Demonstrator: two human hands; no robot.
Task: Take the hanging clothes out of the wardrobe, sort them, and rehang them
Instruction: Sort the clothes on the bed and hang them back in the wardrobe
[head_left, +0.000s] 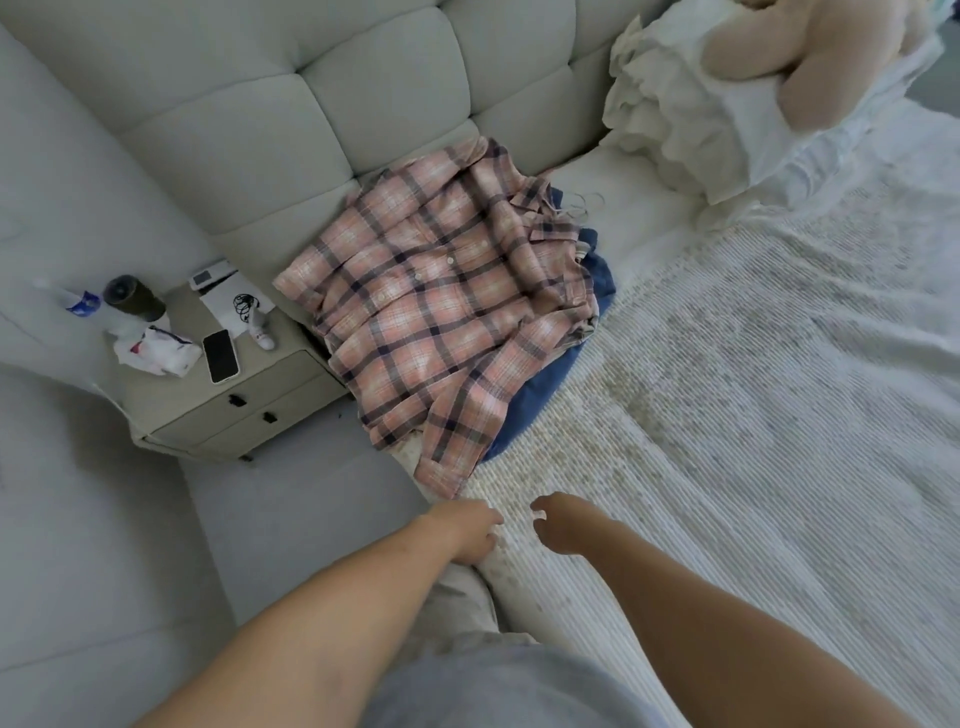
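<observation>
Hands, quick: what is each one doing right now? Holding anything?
Left hand: fingers curled down at the edge of the white bedspread; cannot tell if it grips it.
Right hand: open, fingers loosely curled, holding nothing.

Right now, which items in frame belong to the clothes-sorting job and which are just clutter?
Job items:
plaid shirt, on top of the pile on the bed
blue garment under it
wire hanger by the collar

Lying about:
phone
dark tumbler
water bottle
crumpled wrapper, all on the nightstand
ruffled pillow
</observation>
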